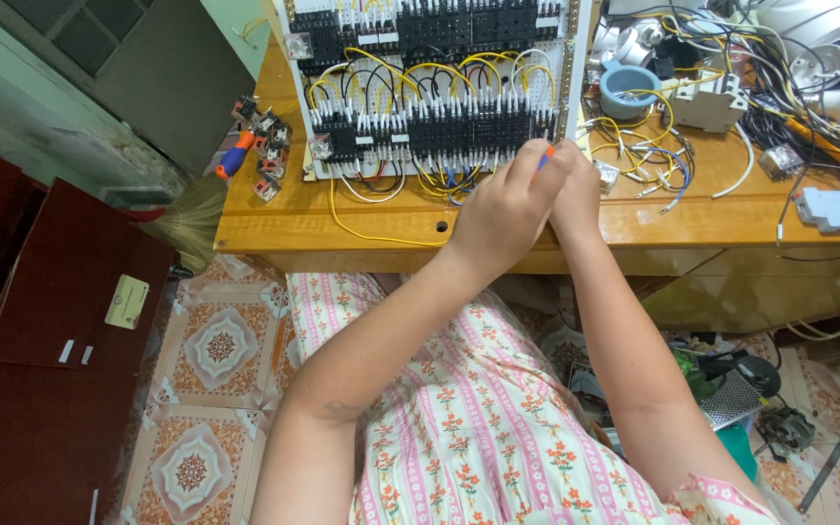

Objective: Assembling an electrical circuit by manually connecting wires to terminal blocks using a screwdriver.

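Your left hand [506, 209] is curled shut around the handle of a screwdriver [545, 156], of which only a sliver of orange and blue shows above your knuckles; your right hand [576, 190] presses against the left one from the far side, fingers bent in, though whether it also grips the handle or only steadies your left hand cannot be told from here. Both hands meet at the lower right corner of the wiring board [437, 83], a white panel that lies flat on the wooden table [323, 224]; the tool's tip is hidden behind your fingers, just at the bottom row of black terminal blocks [439, 131].

Yellow wires [420, 73] loop between the upper and lower rows of blocks; one long yellow wire [371, 233] trails off the board's lower edge across the tabletop towards your left wrist. Left of the board lies a second screwdriver with an orange and blue handle [232, 156], beside a small heap of loose relays [264, 156]. Right of your hands sits a tangle of cut wire ends [644, 165]; further back stand a blue cup [627, 89] and a white breaker [712, 102]; a grey plastic part [838, 209] rests near the table's right edge.

Your forearms cross your lap, over a flowered pink-striped dress [478, 418]; patterned floor tiles [216, 350] show on your left.
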